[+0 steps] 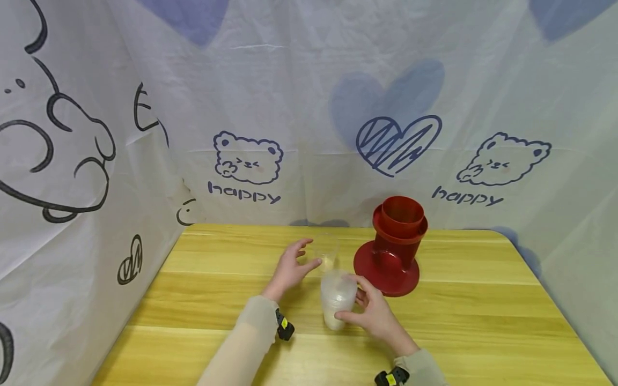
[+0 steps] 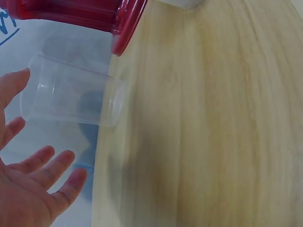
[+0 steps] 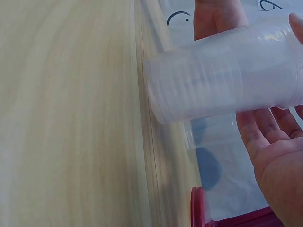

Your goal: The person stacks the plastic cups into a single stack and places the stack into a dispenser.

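Observation:
A single clear plastic cup [image 1: 327, 251] stands upright on the wooden table; in the left wrist view the cup [image 2: 71, 92] looks empty. My left hand [image 1: 292, 268] is beside it with fingers spread and thumb toward it; in the left wrist view, the hand [image 2: 35, 184] holds nothing. Nearer to me is a nested stack of clear plastic cups [image 1: 337, 300]. My right hand [image 1: 374, 311] grips this stack from the right, thumb in front and fingers behind. In the right wrist view the stack [image 3: 222, 73] hides part of the right hand [image 3: 279, 156].
A red holder [image 1: 391, 268] with a wide round base and a stepped cylindrical top stands right of the cups, near the table's back edge. White printed cloth [image 1: 309, 107] hangs behind the table [image 1: 483, 300] and along its left side.

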Tool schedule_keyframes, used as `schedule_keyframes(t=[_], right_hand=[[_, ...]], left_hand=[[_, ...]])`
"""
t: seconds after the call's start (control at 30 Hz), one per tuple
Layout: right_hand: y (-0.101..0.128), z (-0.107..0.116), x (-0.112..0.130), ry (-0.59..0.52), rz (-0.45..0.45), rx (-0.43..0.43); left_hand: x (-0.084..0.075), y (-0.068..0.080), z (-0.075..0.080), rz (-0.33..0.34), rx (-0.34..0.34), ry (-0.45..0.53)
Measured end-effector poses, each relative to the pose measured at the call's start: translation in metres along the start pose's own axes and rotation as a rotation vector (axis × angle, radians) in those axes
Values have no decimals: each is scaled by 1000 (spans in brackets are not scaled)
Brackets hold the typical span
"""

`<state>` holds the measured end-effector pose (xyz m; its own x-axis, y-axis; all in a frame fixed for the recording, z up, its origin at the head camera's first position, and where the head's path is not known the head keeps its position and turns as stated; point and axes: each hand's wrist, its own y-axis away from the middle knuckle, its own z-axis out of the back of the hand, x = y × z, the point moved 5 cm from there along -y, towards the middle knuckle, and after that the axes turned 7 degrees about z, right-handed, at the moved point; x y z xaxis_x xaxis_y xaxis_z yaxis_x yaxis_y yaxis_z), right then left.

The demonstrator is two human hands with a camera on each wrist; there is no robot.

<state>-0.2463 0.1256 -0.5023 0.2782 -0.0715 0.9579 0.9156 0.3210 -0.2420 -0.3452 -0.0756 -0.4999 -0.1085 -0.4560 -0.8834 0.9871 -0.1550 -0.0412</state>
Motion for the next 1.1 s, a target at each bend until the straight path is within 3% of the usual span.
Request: schedule_keyframes(t=[0.2,0.43,0.63,0.83,1.1], right_hand=[[0,0,1,1,-15,-3],[0,-1,1,-5,11,2],[-1,0,-1,0,4,3],[0,0,0,3,-5,-3],[0,0,0,6,8,-1]], left_hand=[[-2,-3,-3,-31,-23,14],[-8,-3,-5,-58,-30,-81],[-7,-4,-5,-92,-83,-125],[-3,-4,-1,-68,-133,-112],[2,-3,3,-32,-150,-64]])
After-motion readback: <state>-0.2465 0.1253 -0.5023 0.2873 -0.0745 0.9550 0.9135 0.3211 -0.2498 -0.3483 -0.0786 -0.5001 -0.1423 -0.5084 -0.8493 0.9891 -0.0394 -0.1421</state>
